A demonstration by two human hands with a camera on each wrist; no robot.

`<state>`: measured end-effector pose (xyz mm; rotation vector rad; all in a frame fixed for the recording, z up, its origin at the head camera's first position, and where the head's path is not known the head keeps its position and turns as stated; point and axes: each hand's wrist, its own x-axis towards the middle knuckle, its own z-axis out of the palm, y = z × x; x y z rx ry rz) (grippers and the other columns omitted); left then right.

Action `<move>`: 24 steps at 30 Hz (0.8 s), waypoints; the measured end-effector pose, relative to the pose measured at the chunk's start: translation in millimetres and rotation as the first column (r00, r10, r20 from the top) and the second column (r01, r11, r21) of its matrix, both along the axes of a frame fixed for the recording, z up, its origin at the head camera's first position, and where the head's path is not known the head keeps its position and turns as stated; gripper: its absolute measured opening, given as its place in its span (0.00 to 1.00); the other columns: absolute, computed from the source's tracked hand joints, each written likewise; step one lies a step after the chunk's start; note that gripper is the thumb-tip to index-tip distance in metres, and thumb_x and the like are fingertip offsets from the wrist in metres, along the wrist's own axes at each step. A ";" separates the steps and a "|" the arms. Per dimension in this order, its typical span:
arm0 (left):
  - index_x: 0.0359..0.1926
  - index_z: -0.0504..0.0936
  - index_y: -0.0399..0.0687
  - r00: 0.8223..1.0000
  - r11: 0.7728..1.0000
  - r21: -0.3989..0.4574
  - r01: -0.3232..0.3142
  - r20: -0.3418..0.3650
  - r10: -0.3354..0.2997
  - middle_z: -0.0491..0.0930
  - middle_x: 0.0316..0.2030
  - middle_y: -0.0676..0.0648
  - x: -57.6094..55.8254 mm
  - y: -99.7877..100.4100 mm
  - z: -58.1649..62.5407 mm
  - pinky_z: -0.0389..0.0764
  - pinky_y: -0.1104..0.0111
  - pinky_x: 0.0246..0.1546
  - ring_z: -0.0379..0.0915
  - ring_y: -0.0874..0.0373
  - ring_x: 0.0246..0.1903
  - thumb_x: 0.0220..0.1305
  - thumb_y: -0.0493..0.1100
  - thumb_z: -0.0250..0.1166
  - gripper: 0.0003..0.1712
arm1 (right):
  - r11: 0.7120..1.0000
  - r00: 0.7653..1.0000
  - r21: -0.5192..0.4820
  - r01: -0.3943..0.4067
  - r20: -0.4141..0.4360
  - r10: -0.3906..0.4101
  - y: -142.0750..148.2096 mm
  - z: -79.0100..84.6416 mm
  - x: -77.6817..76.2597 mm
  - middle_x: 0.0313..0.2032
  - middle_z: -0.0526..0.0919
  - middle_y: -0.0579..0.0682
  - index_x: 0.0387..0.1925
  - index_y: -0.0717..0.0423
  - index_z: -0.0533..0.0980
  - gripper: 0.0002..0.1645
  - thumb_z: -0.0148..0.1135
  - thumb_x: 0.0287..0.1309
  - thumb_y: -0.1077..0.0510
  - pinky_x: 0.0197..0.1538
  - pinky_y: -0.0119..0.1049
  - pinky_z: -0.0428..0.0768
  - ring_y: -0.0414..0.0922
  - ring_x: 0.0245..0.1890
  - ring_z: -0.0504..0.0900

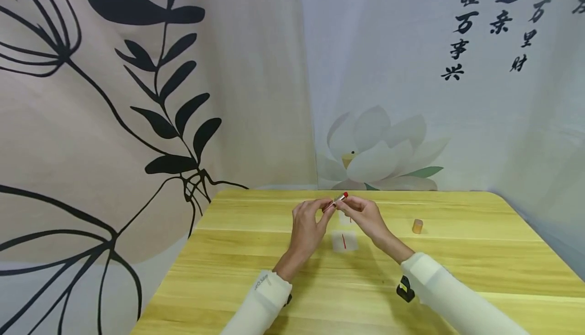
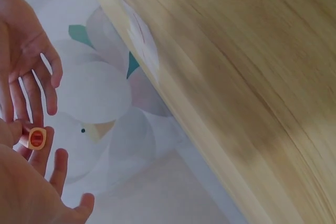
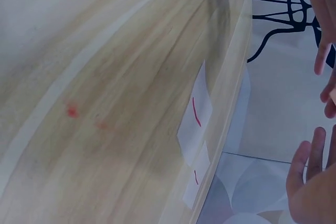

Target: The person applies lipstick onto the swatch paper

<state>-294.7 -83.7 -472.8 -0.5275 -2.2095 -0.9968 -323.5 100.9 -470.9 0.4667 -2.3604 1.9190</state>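
Above the far part of the table, both hands meet at a lipstick (image 1: pixel 340 198) with its red tip bared, pointing up and to the right. My left hand (image 1: pixel 307 227) pinches its lower end between thumb and fingers. From the other side, my right hand (image 1: pixel 369 219) pinches the tube near its middle. The left wrist view shows the tube's base, with a reddish oval label (image 2: pixel 37 138). Below the hands lies a white paper slip (image 1: pixel 338 242) bearing a red stroke; another slip (image 3: pixel 195 177) lies beside it, partly covered by the right hand in the head view.
An orange-gold cap (image 1: pixel 417 226) stands on the wooden table (image 1: pixel 219 274), right of the hands. Red smudges (image 3: pixel 72 111) mark the tabletop in the right wrist view. A printed curtain (image 1: pixel 256 96) hangs behind the table's far edge.
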 end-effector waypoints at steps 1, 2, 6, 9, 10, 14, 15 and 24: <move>0.51 0.88 0.47 1.000 1.000 -0.004 -0.001 -0.004 0.001 0.89 0.39 0.54 -0.1 -0.1 -0.3 0.69 0.46 0.63 0.83 0.55 0.47 0.71 0.48 0.69 0.13 | 1.000 1.000 0.006 0.004 -0.003 -0.004 0.3 -0.1 -0.1 0.47 0.90 0.49 0.48 0.55 0.86 0.19 0.66 0.71 0.44 0.47 0.34 0.83 0.44 0.49 0.86; 0.51 0.88 0.47 1.000 1.000 -0.006 0.002 -0.004 -0.002 0.89 0.39 0.54 0.0 -0.3 -0.4 0.69 0.46 0.63 0.83 0.55 0.47 0.71 0.48 0.69 0.13 | 1.000 1.000 0.015 0.007 -0.007 -0.007 0.8 -0.3 -0.2 0.47 0.90 0.49 0.47 0.55 0.86 0.19 0.66 0.71 0.44 0.46 0.33 0.83 0.44 0.48 0.86; 0.51 0.88 0.48 1.000 0.999 -0.037 0.004 0.014 -0.003 0.89 0.42 0.54 0.3 -1.8 -1.2 0.69 0.47 0.64 0.83 0.56 0.49 0.71 0.49 0.69 0.14 | 0.999 0.999 0.049 0.018 -0.033 -0.017 2.3 -1.1 -0.4 0.44 0.91 0.48 0.43 0.55 0.86 0.17 0.67 0.70 0.45 0.40 0.34 0.81 0.49 0.46 0.84; 0.53 0.88 0.50 0.999 0.997 -0.075 0.000 0.048 0.004 0.89 0.46 0.54 1.1 -3.6 -2.1 0.68 0.48 0.65 0.82 0.56 0.52 0.70 0.51 0.70 0.16 | 0.997 0.998 0.072 0.020 -0.054 -0.016 3.1 -2.6 -0.5 0.43 0.91 0.48 0.42 0.53 0.87 0.17 0.68 0.69 0.44 0.42 0.40 0.82 0.51 0.46 0.85; 0.53 0.88 0.50 0.998 0.996 -0.088 0.000 0.056 0.005 0.89 0.48 0.54 1.7 -4.1 -2.4 0.67 0.48 0.66 0.81 0.56 0.53 0.69 0.51 0.71 0.17 | 0.997 0.998 0.078 0.022 -0.060 -0.017 3.2 -3.4 -0.7 0.42 0.91 0.47 0.42 0.52 0.87 0.16 0.68 0.69 0.44 0.44 0.41 0.83 0.50 0.46 0.86; 0.53 0.87 0.51 0.998 0.989 -0.148 -0.009 0.056 0.017 0.88 0.49 0.54 3.4 -5.9 -3.6 0.66 0.47 0.67 0.80 0.55 0.55 0.65 0.54 0.74 0.20 | 0.994 0.993 0.108 0.001 -0.114 0.011 3.9 -7.0 -0.8 0.44 0.91 0.47 0.44 0.51 0.88 0.14 0.69 0.69 0.46 0.53 0.47 0.85 0.47 0.49 0.88; 0.53 0.87 0.51 0.999 0.987 -0.158 -0.010 0.052 0.018 0.88 0.49 0.54 3.8 -6.1 -3.9 0.66 0.47 0.67 0.80 0.54 0.55 0.65 0.55 0.74 0.21 | 0.993 0.991 0.115 -0.002 -0.132 0.017 3.8 -7.7 -0.7 0.44 0.91 0.47 0.44 0.51 0.89 0.13 0.69 0.68 0.47 0.53 0.46 0.85 0.47 0.49 0.88; 0.43 0.88 0.53 0.998 0.982 -0.179 -0.066 -0.003 0.066 0.86 0.36 0.56 3.8 -6.9 -7.0 0.71 0.49 0.62 0.82 0.58 0.46 0.58 0.54 0.79 0.16 | 0.986 0.977 0.164 0.019 -0.213 0.017 0.0 -10.0 2.2 0.42 0.90 0.46 0.42 0.51 0.90 0.11 0.71 0.67 0.50 0.50 0.36 0.86 0.44 0.45 0.88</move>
